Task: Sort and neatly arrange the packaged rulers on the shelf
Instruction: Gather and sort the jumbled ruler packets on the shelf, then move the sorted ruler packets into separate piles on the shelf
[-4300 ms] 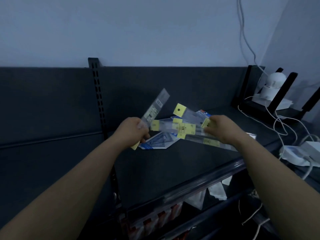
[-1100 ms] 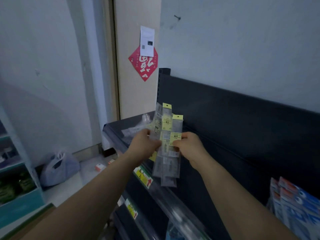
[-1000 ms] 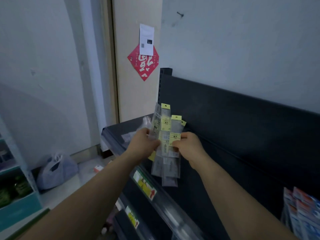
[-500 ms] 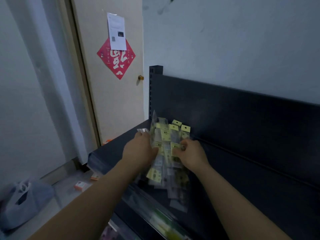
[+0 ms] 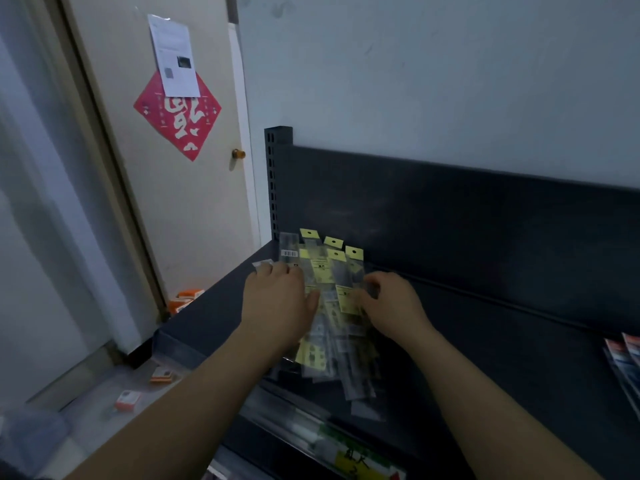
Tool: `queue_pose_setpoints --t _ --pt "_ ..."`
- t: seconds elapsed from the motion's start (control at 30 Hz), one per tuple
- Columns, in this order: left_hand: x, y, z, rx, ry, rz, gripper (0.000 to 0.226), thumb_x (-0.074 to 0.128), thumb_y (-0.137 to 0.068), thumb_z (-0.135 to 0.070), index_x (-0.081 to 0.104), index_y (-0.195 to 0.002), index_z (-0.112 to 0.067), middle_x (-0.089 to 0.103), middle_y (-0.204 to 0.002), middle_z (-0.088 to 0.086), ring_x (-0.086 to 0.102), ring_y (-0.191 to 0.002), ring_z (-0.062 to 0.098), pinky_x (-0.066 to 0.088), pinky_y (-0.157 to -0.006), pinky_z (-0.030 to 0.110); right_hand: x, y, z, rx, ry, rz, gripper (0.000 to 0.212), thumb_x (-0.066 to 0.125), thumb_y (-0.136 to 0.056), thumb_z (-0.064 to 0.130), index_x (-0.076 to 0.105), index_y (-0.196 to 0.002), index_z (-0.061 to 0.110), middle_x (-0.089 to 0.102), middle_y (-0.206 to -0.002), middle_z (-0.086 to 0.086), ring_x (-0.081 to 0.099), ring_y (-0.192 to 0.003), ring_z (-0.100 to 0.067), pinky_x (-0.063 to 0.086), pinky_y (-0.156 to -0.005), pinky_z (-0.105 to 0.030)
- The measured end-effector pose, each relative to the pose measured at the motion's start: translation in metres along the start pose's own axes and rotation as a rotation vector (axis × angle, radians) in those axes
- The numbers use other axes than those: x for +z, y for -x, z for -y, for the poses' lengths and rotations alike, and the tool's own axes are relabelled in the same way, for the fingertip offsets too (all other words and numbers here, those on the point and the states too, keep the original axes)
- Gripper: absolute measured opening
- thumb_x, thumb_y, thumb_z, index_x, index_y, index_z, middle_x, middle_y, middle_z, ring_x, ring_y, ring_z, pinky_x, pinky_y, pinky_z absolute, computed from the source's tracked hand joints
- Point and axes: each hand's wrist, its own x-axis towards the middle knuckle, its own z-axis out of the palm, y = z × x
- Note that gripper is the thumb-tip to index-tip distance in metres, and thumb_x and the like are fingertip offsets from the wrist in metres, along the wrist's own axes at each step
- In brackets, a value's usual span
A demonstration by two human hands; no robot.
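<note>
While the left hand (image 5: 277, 299) lies flat with its fingers spread on the left side of the pile, the right hand (image 5: 394, 306) curls its fingers over the pile's right edge, thumb on a yellow label, so that it pinches the packs there. The two hands are apart, with the middle of the pile bare between them. The packaged rulers (image 5: 332, 271) lie fanned in a loose heap at the left end of the dark shelf (image 5: 485, 358), their yellow hang tabs pointing far, toward the dark back panel (image 5: 450, 220), and their clear near ends reaching the shelf's near edge. A slotted upright post (image 5: 277, 174) stands at the far left corner of the shelf. Under the near edge runs a price strip (image 5: 346, 448) with green and yellow labels. At the right edge of the shelf lean some coloured packs (image 5: 627, 355). To the left is a pale door (image 5: 180, 209) with a red diamond paper (image 5: 178, 116), a white notice (image 5: 175, 57) overlapping its top, and a knob (image 5: 238, 154). Small orange boxes (image 5: 126, 400) lie on the floor below.
</note>
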Motion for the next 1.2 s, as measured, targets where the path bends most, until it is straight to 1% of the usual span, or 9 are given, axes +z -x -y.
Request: queue_pose_setpoints --t 0.13,0.33,0.53,0.67,0.73,0.87,0.93,1.0,1.2 --pt "-0.009 -0.003 -0.029 0.155 0.101 -0.120 0.043 0.037 -0.096 -0.047 0.059 -0.121 -0.020 0.059 -0.121 0.001 0.050 -0.112 0.024 0.037 -0.092 0.037 -0.023 0.015 -0.008 -0.034 0.112 -0.084 0.036 0.052 -0.095 0.031 0.059 -0.120 0.008 0.058 -0.123 -0.008 0.052 -0.112 -0.024 0.045 -0.093 -0.036" --pt "-0.007 0.006 -0.098 0.359 0.313 -0.124 0.038 0.041 -0.091 -0.041 0.067 -0.105 -0.016 0.068 -0.100 0.004 0.060 -0.094 0.027 0.045 -0.080 0.037 -0.069 0.067 -0.048 -0.020 0.243 -0.224 0.044 0.050 -0.096 0.034 0.048 -0.137 0.016 0.051 -0.138 0.001 0.047 -0.124 -0.014 0.033 -0.104 -0.025" --pt "-0.013 0.037 -0.184 0.522 0.410 -0.128 0.033 0.047 -0.094 -0.039 0.066 -0.108 -0.016 0.067 -0.103 0.001 0.059 -0.095 0.024 0.043 -0.079 0.034 -0.126 0.129 -0.103 0.101 0.375 -0.314 0.045 0.052 -0.094 0.032 0.051 -0.135 0.014 0.055 -0.135 -0.003 0.050 -0.124 -0.018 0.034 -0.105 -0.028" --pt "-0.026 0.066 -0.249 0.613 0.476 -0.114 0.034 0.045 -0.095 -0.040 0.064 -0.111 -0.017 0.066 -0.107 0.001 0.058 -0.098 0.022 0.045 -0.083 0.035 -0.169 0.178 -0.140 0.192 0.372 -0.390 0.037 0.058 -0.089 0.027 0.060 -0.124 0.014 0.065 -0.120 -0.007 0.059 -0.112 -0.026 0.043 -0.092 -0.032" --pt "-0.034 0.083 -0.285 0.644 0.486 -0.113 0.033 0.044 -0.095 -0.040 0.064 -0.111 -0.019 0.066 -0.107 0.000 0.058 -0.097 0.023 0.044 -0.082 0.034 -0.192 0.206 -0.159 0.233 0.378 -0.394 0.034 0.057 -0.090 0.025 0.062 -0.120 0.010 0.066 -0.118 -0.010 0.059 -0.110 -0.029 0.046 -0.092 -0.036" --pt "-0.048 0.122 -0.360 0.705 0.537 -0.080 0.037 0.039 -0.094 -0.040 0.064 -0.110 -0.019 0.067 -0.109 0.000 0.059 -0.099 0.023 0.045 -0.082 0.035 -0.243 0.265 -0.201 0.321 0.351 -0.396 0.026 0.052 -0.089 0.025 0.065 -0.104 0.008 0.066 -0.101 -0.010 0.060 -0.094 -0.027 0.047 -0.081 -0.037" --pt "-0.055 0.142 -0.398 0.742 0.570 -0.063 0.034 0.041 -0.096 -0.038 0.064 -0.111 -0.018 0.066 -0.110 0.001 0.058 -0.102 0.023 0.046 -0.085 0.036 -0.267 0.293 -0.226 0.345 0.377 -0.408 0.032 0.054 -0.092 0.025 0.063 -0.117 0.008 0.064 -0.117 -0.009 0.058 -0.107 -0.025 0.045 -0.092 -0.035" --pt "-0.062 0.162 -0.435 0.775 0.592 -0.053 0.033 0.042 -0.096 -0.038 0.063 -0.114 -0.018 0.066 -0.112 0.000 0.057 -0.104 0.023 0.044 -0.086 0.034 -0.289 0.320 -0.250 0.378 0.408 -0.423 0.043 0.053 -0.094 0.030 0.053 -0.134 0.011 0.056 -0.135 -0.005 0.052 -0.123 -0.020 0.038 -0.104 -0.031" --pt "-0.076 0.209 -0.530 0.891 0.566 0.009 0.036 0.039 -0.097 -0.042 0.059 -0.117 -0.021 0.063 -0.111 0.000 0.055 -0.103 0.022 0.044 -0.086 0.035 -0.341 0.389 -0.310 0.489 0.436 -0.461 0.040 0.053 -0.095 0.030 0.055 -0.131 0.013 0.060 -0.129 -0.004 0.055 -0.117 -0.020 0.038 -0.099 -0.029"
